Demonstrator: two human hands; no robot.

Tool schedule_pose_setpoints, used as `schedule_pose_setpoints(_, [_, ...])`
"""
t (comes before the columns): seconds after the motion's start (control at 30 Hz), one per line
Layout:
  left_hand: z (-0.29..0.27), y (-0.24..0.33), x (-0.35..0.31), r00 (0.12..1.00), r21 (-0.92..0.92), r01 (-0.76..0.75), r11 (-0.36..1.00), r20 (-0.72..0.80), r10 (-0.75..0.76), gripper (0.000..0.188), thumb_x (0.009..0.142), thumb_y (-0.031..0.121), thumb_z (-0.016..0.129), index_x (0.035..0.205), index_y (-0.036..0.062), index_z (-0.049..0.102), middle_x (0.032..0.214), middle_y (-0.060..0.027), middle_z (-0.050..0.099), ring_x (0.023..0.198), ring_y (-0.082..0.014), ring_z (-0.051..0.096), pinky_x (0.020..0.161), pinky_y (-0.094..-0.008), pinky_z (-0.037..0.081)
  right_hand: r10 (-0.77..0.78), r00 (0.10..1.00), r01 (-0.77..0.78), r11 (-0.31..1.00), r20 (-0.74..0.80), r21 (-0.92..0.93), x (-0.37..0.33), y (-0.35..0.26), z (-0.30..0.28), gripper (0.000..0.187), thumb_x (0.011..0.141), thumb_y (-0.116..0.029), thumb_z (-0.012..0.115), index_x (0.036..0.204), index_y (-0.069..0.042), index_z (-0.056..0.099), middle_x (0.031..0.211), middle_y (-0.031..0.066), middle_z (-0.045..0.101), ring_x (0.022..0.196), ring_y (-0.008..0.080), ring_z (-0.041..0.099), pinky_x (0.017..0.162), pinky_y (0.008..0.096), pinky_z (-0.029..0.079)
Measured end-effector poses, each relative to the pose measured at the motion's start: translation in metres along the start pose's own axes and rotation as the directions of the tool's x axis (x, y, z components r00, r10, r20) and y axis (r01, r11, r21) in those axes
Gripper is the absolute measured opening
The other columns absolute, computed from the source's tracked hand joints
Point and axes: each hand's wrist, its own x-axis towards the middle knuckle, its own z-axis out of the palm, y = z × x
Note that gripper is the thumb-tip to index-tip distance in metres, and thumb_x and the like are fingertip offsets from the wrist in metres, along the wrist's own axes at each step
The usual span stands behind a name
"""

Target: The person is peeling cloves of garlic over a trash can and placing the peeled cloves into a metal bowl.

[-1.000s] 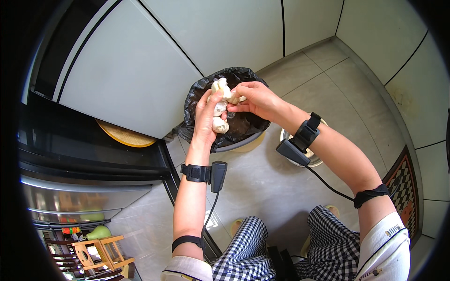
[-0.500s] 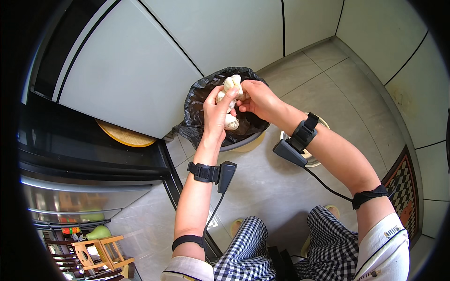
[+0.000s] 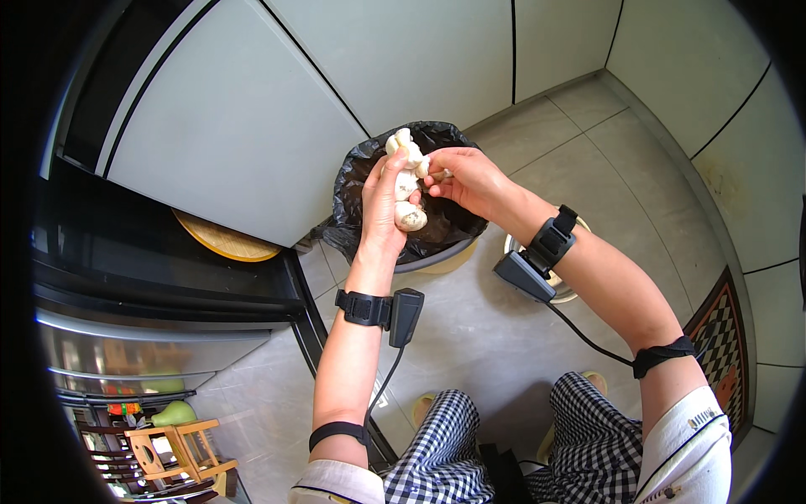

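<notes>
My left hand (image 3: 384, 202) is wrapped around a cluster of white garlic bulbs (image 3: 405, 181). The top bulb shows lobed cloves, and the lowest has brownish-grey marks on its round end. Against the right side of the cluster, my right hand (image 3: 464, 178) is closed in a pinch, with a small pale piece of garlic (image 3: 443, 175) showing between its fingers. Both hands are over a bin (image 3: 441, 262) lined with a black plastic bag (image 3: 353, 189). The fingers cover part of the cluster.
A pale round bowl (image 3: 564, 294) stands on the tiled floor, partly under my right forearm. Light cabinets (image 3: 420, 59) rise behind the bin. A round wooden board (image 3: 222, 239) lies at the left, with small wooden chairs (image 3: 180, 454) at the lower left.
The top of the garlic cluster has tipped left. My right fingers have drawn slightly apart from it and now show a small pale piece between them.
</notes>
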Motion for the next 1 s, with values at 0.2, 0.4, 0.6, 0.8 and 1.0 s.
schedule_pose_setpoints(0.2, [0.001, 0.003, 0.001, 0.998, -0.001, -0.038, 0.999, -0.05, 0.038, 0.039, 0.086, 0.039, 0.067, 0.102, 0.0055, 0.057, 0.082, -0.0032, 0.059, 0.055, -0.0073, 0.052, 0.044, -0.0196, 0.042, -0.016, 0.989, 0.019, 1.0, 0.144, -0.017, -0.003, 0.001, -0.002, 0.009, 0.086, -0.004, 0.058, 0.088, 0.004, 0.06, 0.086, 0.0106, 0.059, 0.08, 0.0188, 0.061, 0.076, 0.0288, 0.053])
schedule_pose_setpoints(0.4, [-0.001, 0.013, -0.002, 1.0, -0.045, -0.016, 0.999, -0.016, 0.016, 0.039, 0.086, 0.039, 0.067, 0.1, 0.0043, 0.057, 0.081, -0.0038, 0.059, 0.054, -0.0073, 0.051, 0.044, -0.0203, 0.042, -0.002, 0.995, 0.009, 0.997, 0.095, -0.073, -0.009, -0.005, 0.005, 0.004, 0.086, -0.006, 0.059, 0.087, -0.002, 0.061, 0.084, 0.006, 0.061, 0.077, 0.0135, 0.061, 0.068, 0.0237, 0.05])
schedule_pose_setpoints(0.6, [0.01, 0.016, -0.014, 0.998, 0.002, -0.014, 1.0, 0.06, 0.014, 0.032, 0.086, 0.035, 0.068, 0.098, 0.0067, 0.059, 0.079, -0.0003, 0.057, 0.055, -0.0045, 0.051, 0.046, -0.0182, 0.042, 0.038, 0.989, -0.005, 0.973, 0.143, -0.23, -0.014, -0.015, 0.0, 0.009, 0.082, -0.008, 0.059, 0.074, -0.005, 0.057, 0.081, 0.0052, 0.059, 0.076, 0.0138, 0.061, 0.063, 0.0252, 0.048])
schedule_pose_setpoints(0.8, [0.016, 0.015, -0.016, 0.998, -0.034, -0.018, 0.999, 0.056, 0.02, 0.034, 0.086, 0.034, 0.067, 0.103, 0.0057, 0.057, 0.079, -0.0051, 0.059, 0.052, -0.0084, 0.05, 0.045, -0.0203, 0.042, 0.036, 0.995, -0.018, 0.982, 0.094, -0.187, -0.016, -0.02, 0.002, 0.008, 0.082, -0.005, 0.062, 0.076, -0.005, 0.057, 0.079, 0.0061, 0.06, 0.075, 0.0133, 0.061, 0.061, 0.0255, 0.049])
schedule_pose_setpoints(1.0, [0.014, 0.014, -0.015, 0.996, -0.048, -0.012, 0.999, 0.085, 0.017, 0.034, 0.087, 0.036, 0.066, 0.1, 0.0062, 0.057, 0.078, -0.0059, 0.059, 0.05, -0.0088, 0.05, 0.044, -0.0205, 0.042, 0.026, 0.994, -0.003, 0.975, 0.103, -0.222, -0.021, -0.025, 0.001, 0.005, 0.085, -0.006, 0.062, 0.086, -0.002, 0.059, 0.081, 0.0053, 0.061, 0.069, 0.01, 0.058, 0.054, 0.0221, 0.046])
